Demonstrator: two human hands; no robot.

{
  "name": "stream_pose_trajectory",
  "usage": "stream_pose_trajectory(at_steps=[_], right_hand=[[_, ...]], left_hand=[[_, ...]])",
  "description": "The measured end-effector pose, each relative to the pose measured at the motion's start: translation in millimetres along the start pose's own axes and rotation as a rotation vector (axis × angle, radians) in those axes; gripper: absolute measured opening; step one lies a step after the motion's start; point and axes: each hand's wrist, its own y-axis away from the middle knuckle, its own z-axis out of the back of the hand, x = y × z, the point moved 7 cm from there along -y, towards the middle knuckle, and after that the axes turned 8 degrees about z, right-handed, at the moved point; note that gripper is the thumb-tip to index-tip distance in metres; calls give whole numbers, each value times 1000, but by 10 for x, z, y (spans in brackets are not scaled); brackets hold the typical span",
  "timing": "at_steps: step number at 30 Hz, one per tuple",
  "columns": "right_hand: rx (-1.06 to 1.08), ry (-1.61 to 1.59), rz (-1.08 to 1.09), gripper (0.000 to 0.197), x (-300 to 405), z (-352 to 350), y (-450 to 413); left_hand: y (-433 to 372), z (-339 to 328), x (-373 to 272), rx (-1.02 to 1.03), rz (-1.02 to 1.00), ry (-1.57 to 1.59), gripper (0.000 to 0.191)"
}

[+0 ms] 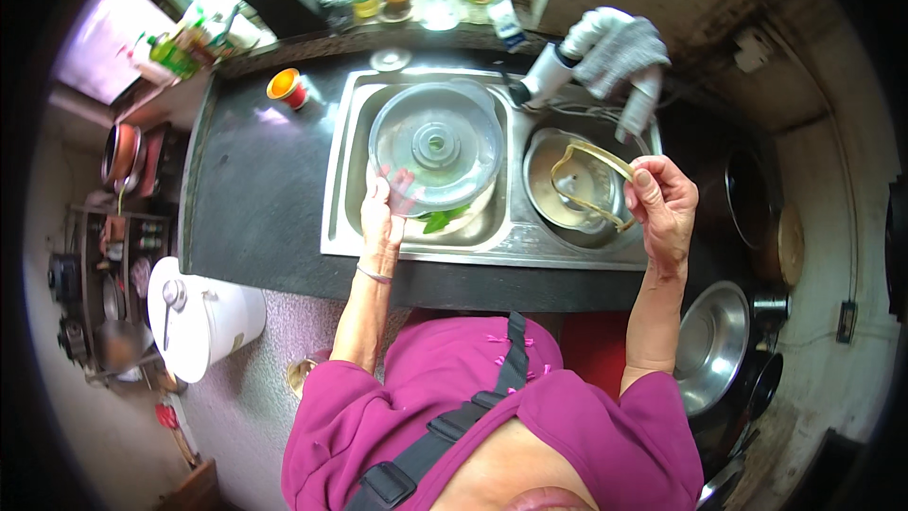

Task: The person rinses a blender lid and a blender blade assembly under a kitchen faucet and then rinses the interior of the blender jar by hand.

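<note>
My left hand (pixel 385 202) grips the near edge of a round translucent plastic lid (pixel 461 149), its fingers showing through the plastic. The lid is over the left sink basin, above a pale bowl (pixel 477 216) with green leaves (pixel 441 218) in it. Pinched between the thumb and fingers of my right hand (pixel 660 191) is a long, looped yellowish-brown strip (pixel 603 155), whose material I cannot tell. It hangs above a metal bowl (pixel 539 188) of cloudy water in the right basin.
A white faucet (pixel 546 74) with a grey cloth (pixel 617 60) stands behind the double steel sink (pixel 418 253). An orange-and-red cup (pixel 287 88) sits on the dark counter (pixel 255 191). Bottles, jars and a knife block (pixel 284 0) line the sill. A white bucket (pixel 237 319) stands lower left.
</note>
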Motion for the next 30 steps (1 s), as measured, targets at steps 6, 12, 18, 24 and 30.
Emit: stream_pose_trajectory(at_steps=[6, 12, 18, 24, 30], right_hand=[[148, -206, -28, 16, -136, -1018, -290], [310, -365, -62, 15, -252, -2101, -518], [381, -551, -117, 14, -447, -2961, -725], [419, -630, -180, 14, -616, -3809, -784], [393, -896, -318, 14, -645, -4523, -843]], left_hand=[[127, 807, -751, -1, -110, 153, 33], [381, 1636, -1347, -208, -194, 185, 38], [513, 2285, -1778, -304, -301, 139, 41], [398, 2509, -1996, -331, -340, 151, 40], [332, 2556, -1935, -384, -310, 114, 38]])
